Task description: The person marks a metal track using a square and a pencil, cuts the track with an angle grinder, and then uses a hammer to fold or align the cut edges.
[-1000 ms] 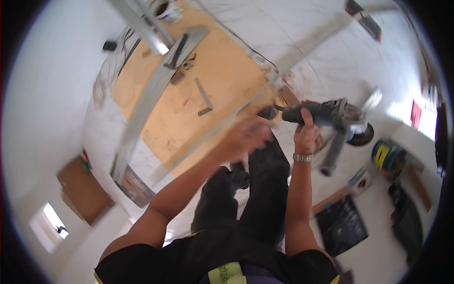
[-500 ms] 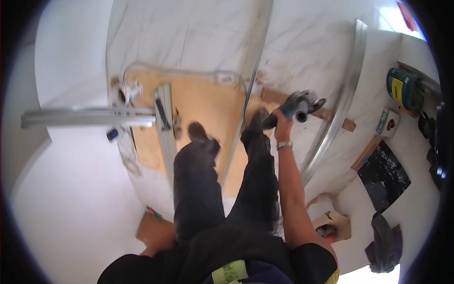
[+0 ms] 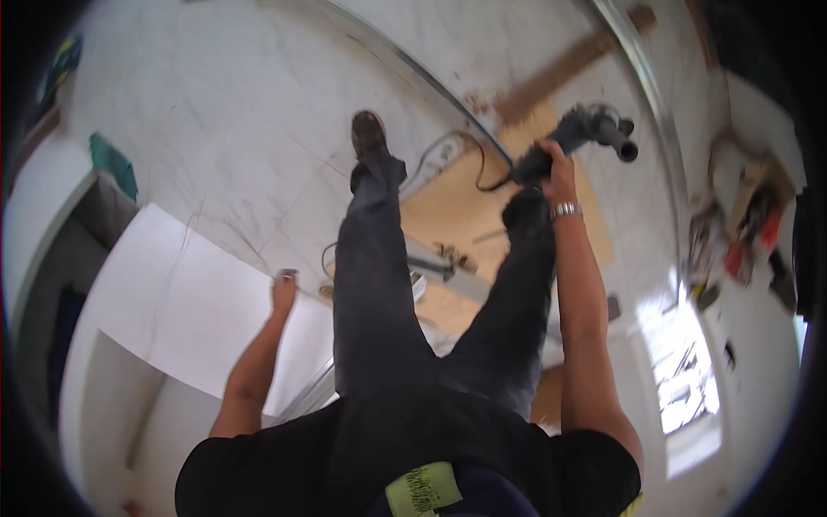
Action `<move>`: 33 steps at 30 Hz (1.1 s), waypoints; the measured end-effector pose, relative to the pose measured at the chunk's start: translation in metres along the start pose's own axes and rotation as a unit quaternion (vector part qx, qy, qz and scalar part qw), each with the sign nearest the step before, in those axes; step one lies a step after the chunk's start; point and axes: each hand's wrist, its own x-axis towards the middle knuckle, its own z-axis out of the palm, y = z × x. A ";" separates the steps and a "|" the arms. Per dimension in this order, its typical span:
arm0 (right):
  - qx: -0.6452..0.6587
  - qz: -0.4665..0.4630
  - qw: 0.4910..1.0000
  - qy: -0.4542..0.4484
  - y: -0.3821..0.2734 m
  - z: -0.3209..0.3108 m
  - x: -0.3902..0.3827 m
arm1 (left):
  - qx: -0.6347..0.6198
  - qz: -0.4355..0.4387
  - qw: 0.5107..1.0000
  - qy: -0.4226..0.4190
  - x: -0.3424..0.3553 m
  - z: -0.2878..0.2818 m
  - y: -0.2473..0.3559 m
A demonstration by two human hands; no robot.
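While the right hand [image 3: 560, 175], a silvery band [image 3: 565, 209] at its wrist, is clamped around the rear body of an angle grinder [image 3: 570, 134], which appears above the tan board [image 3: 448, 207] and beside a long metal channel [image 3: 646, 76], the left hand [image 3: 284, 293] hangs well apart from the tool, its grip too indistinct to tell.

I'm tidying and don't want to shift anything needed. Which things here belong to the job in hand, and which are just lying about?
In use:
grinder, held in the right hand
its cord

Seemingly just lying about:
plank
metal rail
board, on the floor
box, far right
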 end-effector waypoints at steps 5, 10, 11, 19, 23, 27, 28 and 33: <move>0.259 -0.056 0.964 -0.032 0.075 -0.024 -0.071 | 0.184 -0.051 0.978 -0.087 0.030 -0.176 0.009; 0.309 -0.009 0.951 0.033 0.170 -0.098 -0.204 | 0.310 -0.054 0.934 -0.169 0.092 -0.245 0.052; 0.241 0.022 0.968 0.066 0.190 -0.118 -0.231 | 0.338 -0.043 0.925 -0.169 0.117 -0.253 0.066; -0.200 0.114 0.937 0.263 0.314 -0.242 -0.319 | 0.585 0.321 0.739 -0.093 0.296 -0.098 0.325; -0.168 0.063 0.940 0.290 0.349 -0.258 -0.246 | 0.441 0.570 0.664 -0.199 0.276 0.120 0.413; -0.018 -0.023 0.964 0.266 0.373 -0.254 -0.126 | 0.528 0.631 0.494 -0.280 0.236 0.276 0.417; -0.012 -0.006 0.966 0.257 0.376 -0.251 -0.100 | 0.542 0.675 0.433 -0.253 0.233 0.299 0.409; 0.023 -0.093 0.974 0.208 0.381 -0.237 -0.004 | 0.554 0.743 0.277 -0.253 0.276 0.351 0.388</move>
